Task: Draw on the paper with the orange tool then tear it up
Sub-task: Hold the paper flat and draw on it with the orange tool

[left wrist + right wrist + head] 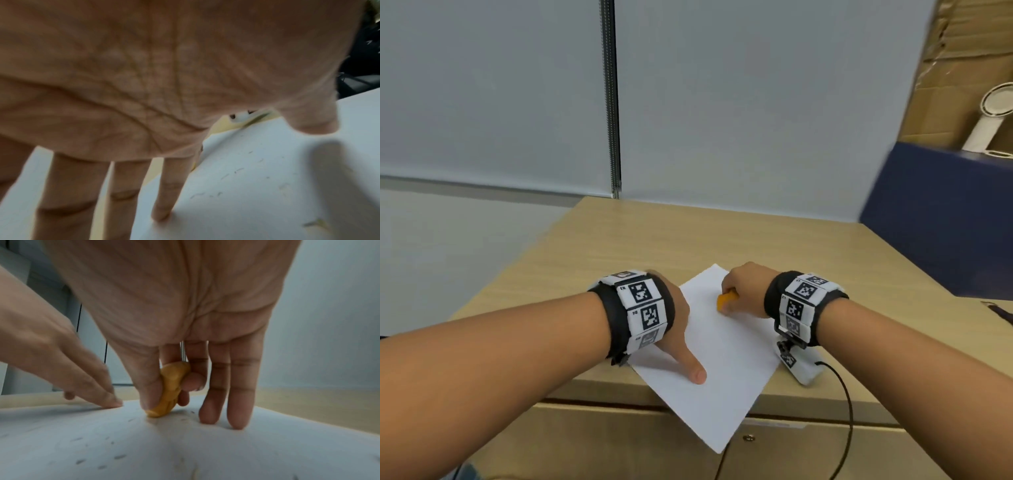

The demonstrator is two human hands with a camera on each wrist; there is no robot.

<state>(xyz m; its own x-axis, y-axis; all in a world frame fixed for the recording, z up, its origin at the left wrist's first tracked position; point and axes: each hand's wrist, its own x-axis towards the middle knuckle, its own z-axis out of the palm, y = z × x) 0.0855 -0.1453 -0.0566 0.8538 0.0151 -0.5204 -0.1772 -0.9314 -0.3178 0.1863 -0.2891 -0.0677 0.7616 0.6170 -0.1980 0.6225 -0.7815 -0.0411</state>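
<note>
Forearms fill the bottom of the head view. Beyond them the paper (722, 370) lies skewed at 6 o'clock on the desk (654, 240), its near corner hanging over the front edge. My left hand (681, 322) lies flat on the sheet's 9 o'clock side, and my right hand (746, 291) sits near 1 o'clock with the orange tool (726, 299). From the left wrist, the fingers (164, 194) are spread straight, tips pressing the sheet, which shows faint flecks. From the right wrist, thumb and forefinger pinch the orange tool (172, 391), its tip on the paper, while two fingers rest alongside. I judge drawing is under way. Next I'd set the tool aside, then grip one edge with both hands to tear.
</note>
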